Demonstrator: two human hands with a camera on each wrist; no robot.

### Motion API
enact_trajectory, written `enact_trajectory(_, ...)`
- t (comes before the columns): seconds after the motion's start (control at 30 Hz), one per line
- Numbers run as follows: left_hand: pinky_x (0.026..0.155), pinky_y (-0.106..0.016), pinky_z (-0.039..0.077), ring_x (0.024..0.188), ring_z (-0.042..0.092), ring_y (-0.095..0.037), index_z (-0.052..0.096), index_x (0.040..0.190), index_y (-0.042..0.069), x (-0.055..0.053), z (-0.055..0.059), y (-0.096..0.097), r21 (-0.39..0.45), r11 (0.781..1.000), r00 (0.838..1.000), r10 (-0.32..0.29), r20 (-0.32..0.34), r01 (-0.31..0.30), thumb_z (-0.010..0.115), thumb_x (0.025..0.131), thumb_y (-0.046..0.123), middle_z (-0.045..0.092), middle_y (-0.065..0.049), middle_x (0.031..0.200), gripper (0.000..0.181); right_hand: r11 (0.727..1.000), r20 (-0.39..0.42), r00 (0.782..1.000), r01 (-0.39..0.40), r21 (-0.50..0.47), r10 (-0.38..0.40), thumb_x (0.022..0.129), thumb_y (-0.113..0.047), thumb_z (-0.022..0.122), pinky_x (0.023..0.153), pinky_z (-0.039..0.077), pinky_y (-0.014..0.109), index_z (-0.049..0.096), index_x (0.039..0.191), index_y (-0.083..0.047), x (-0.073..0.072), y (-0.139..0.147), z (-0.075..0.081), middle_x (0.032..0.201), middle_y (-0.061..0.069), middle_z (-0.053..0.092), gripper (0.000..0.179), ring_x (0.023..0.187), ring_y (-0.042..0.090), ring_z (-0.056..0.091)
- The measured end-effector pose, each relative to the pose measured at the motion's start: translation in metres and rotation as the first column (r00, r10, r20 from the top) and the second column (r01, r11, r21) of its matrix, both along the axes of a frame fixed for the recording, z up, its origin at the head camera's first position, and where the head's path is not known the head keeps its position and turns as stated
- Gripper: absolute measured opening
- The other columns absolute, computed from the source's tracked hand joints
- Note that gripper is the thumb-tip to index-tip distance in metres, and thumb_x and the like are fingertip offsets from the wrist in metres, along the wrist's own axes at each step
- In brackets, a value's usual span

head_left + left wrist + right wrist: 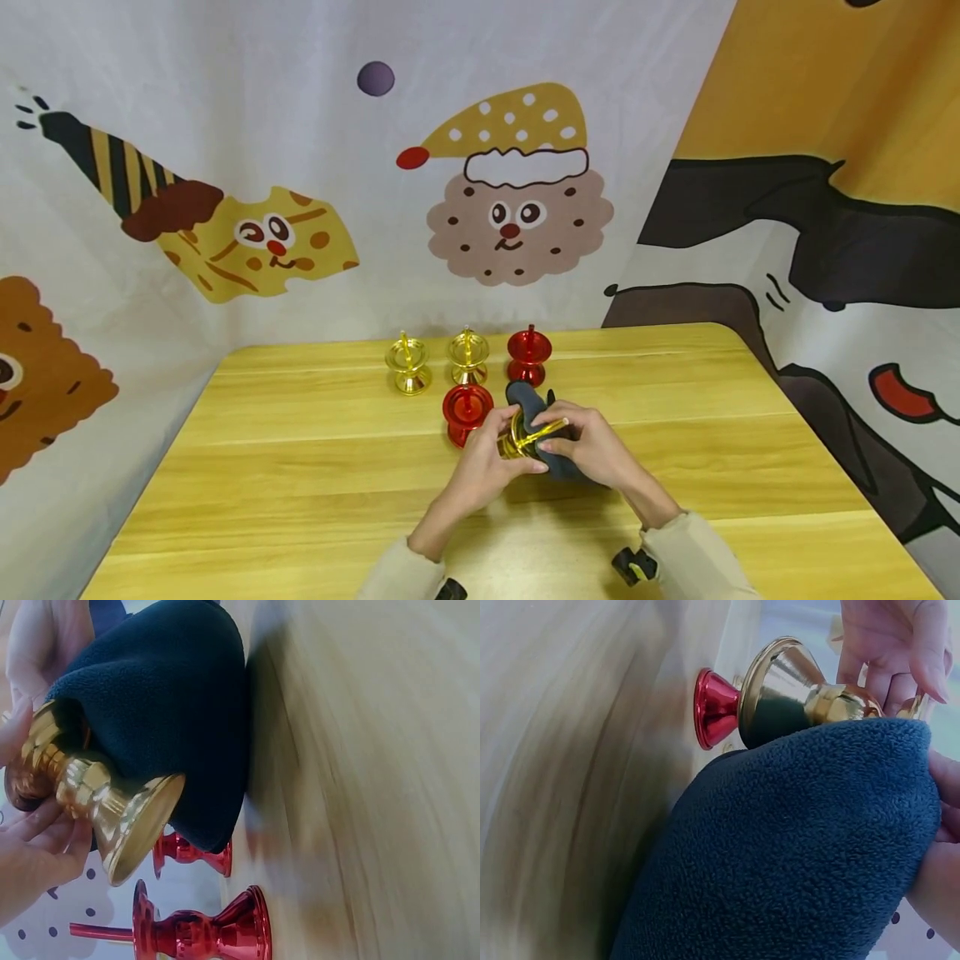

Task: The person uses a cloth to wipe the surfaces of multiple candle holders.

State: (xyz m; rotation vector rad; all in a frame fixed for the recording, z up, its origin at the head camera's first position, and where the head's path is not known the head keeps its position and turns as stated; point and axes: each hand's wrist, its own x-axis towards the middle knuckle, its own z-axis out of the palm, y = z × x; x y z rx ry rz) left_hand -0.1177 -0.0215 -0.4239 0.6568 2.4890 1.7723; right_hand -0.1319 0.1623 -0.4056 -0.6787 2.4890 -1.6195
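A shiny gold candle holder (513,443) with a thin upright spike is tilted above the table. My left hand (480,467) grips it by the dish and stem; its flared base (142,825) shows in the left wrist view. In my right hand (603,450) is a dark blue-grey fleecy cloth (570,468), pinched against the dish near the spike. The cloth (795,840) hangs down and covers part of the holder in the right wrist view. Just beyond my left hand stands a red candle holder (467,407), upright on the table.
Toward the table's back edge stand two gold candle holders (408,357) and another red one (529,350), all upright. The wooden table (300,483) meets a hanging cloth backdrop (315,117) printed with cartoon figures.
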Motion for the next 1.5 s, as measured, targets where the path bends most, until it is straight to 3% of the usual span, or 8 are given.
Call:
enact_trajectory(0.33,0.086,-0.036,0.047,0.102,0.057,-0.020,0.041,0.128,-0.007,0.003,0.008,0.002,-0.052,0.999,1.000,0.009,-0.010,-0.009,0.078,0.072,0.027,0.061,-0.014,0.112,0.075,0.996,0.018,1.000,-0.002,-0.088,0.004,0.077,0.001,0.069,0.061,0.050,0.024,0.066,0.095,-0.001,0.000,0.003,-0.001,0.090,0.011,0.059,0.018,0.075,0.016,0.053)
enact_trajectory(0.5,0.081,-0.035,0.049,0.096,0.059,-0.020,0.043,0.125,-0.009,0.003,0.007,0.004,-0.071,0.997,0.999,0.020,-0.044,-0.023,0.078,0.073,0.026,0.064,-0.014,0.105,0.072,0.995,0.023,1.000,0.017,-0.096,-0.015,0.077,0.002,0.069,0.058,0.049,0.024,0.067,0.092,-0.002,0.000,0.007,0.000,0.086,0.010,0.058,0.016,0.071,0.015,0.052)
enact_trajectory(0.7,0.077,-0.033,0.050,0.093,0.059,-0.020,0.046,0.123,-0.010,0.004,0.004,0.007,-0.083,0.995,0.998,0.050,-0.032,-0.052,0.079,0.071,0.025,0.064,-0.014,0.102,0.071,0.995,0.019,0.999,0.040,-0.090,-0.039,0.078,0.001,0.068,0.058,0.047,0.023,0.068,0.095,-0.003,0.000,0.016,0.005,0.087,0.009,0.059,0.017,0.070,0.015,0.049)
enact_trajectory(0.83,0.078,-0.034,0.050,0.093,0.059,-0.021,0.045,0.124,-0.008,0.002,0.000,0.006,-0.061,0.998,0.999,0.033,0.021,-0.032,0.079,0.071,0.025,0.064,-0.013,0.103,0.072,0.994,0.005,0.999,0.035,-0.102,-0.034,0.079,-0.002,0.068,0.069,0.050,0.025,0.068,0.097,-0.002,0.000,0.025,0.011,0.089,0.010,0.060,0.018,0.077,0.017,0.052)
enact_trajectory(0.93,0.084,-0.036,0.049,0.098,0.058,-0.022,0.044,0.127,-0.006,0.001,-0.001,0.003,0.001,1.000,0.996,-0.001,0.092,0.001,0.078,0.072,0.023,0.063,-0.012,0.108,0.071,0.994,-0.012,0.999,0.042,-0.105,-0.044,0.080,-0.002,0.068,0.072,0.050,0.026,0.068,0.098,-0.002,-0.001,0.030,0.016,0.090,0.009,0.061,0.018,0.080,0.017,0.054)
enact_trajectory(1.1,0.093,-0.039,0.044,0.108,0.053,-0.026,0.042,0.132,-0.002,0.001,0.003,-0.002,0.120,0.992,0.979,-0.050,0.196,0.027,0.076,0.075,0.019,0.056,-0.014,0.118,0.071,0.997,-0.040,0.999,0.032,-0.076,-0.035,0.081,-0.004,0.068,0.064,0.049,0.025,0.068,0.101,-0.005,-0.001,0.028,0.017,0.092,0.006,0.061,0.021,0.076,0.018,0.051)
enact_trajectory(1.27,0.097,-0.042,0.040,0.112,0.050,-0.029,0.040,0.133,-0.002,0.003,0.009,-0.004,0.134,0.990,0.976,-0.059,0.209,0.032,0.075,0.077,0.017,0.053,-0.017,0.122,0.069,0.998,-0.039,0.997,-0.061,0.012,0.062,0.082,-0.006,0.067,0.058,0.047,0.024,0.066,0.106,-0.005,0.001,0.019,0.010,0.096,0.006,0.060,0.025,0.073,0.016,0.050)
enact_trajectory(1.5,0.096,-0.041,0.041,0.113,0.050,-0.028,0.039,0.131,-0.002,0.006,0.009,-0.005,0.090,0.991,0.969,-0.113,0.221,0.095,0.069,0.082,0.017,0.053,-0.018,0.124,0.061,0.989,-0.002,0.990,-0.141,0.046,0.141,0.080,0.000,0.066,0.067,0.048,0.026,0.066,0.102,-0.003,0.002,0.011,0.002,0.095,0.007,0.059,0.022,0.081,0.015,0.051)
